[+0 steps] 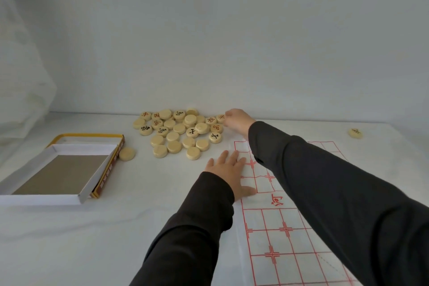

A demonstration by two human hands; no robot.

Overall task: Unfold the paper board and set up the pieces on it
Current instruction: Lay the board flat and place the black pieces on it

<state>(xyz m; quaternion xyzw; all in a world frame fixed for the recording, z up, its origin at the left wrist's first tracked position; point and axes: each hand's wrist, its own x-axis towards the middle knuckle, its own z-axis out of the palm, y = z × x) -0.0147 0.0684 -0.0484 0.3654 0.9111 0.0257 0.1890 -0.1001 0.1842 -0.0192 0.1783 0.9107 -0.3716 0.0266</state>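
Nearest you, the paper board (pixel 278 239) lies unfolded on the right side of the table (pixel 92 239), running near to far, w/ no pieces on it yet. It looks thin & creased, so it could slide or buckle if anything drags on it.

Your left hand (pixel 228 170) lies flat, fingers straight, on the board's left edge abt midway. Keep it there. If you lift it, your right sleeve (pixel 325 181), which crosses the far half, may pull the sheet askew.

Left of that, the open box (pixel 34 169) has one lone piece (pixel 127 153) just beside it.

Farther off, the pile of pieces (pixel 178 130) sits left of the board's far corner, some stacked, many blank side up. Your right hand (pixel 238 121) is at the pile's right end, fingers curled. Can't tell if it's pinching a piece or only touching one.

Risks: knuckles nudge neighbours, stacked ones topple or roll, & a blank-side piece gets misplaced. The stray piece (pixel 355 133) far right, well apart from the rest, is easy to forget.
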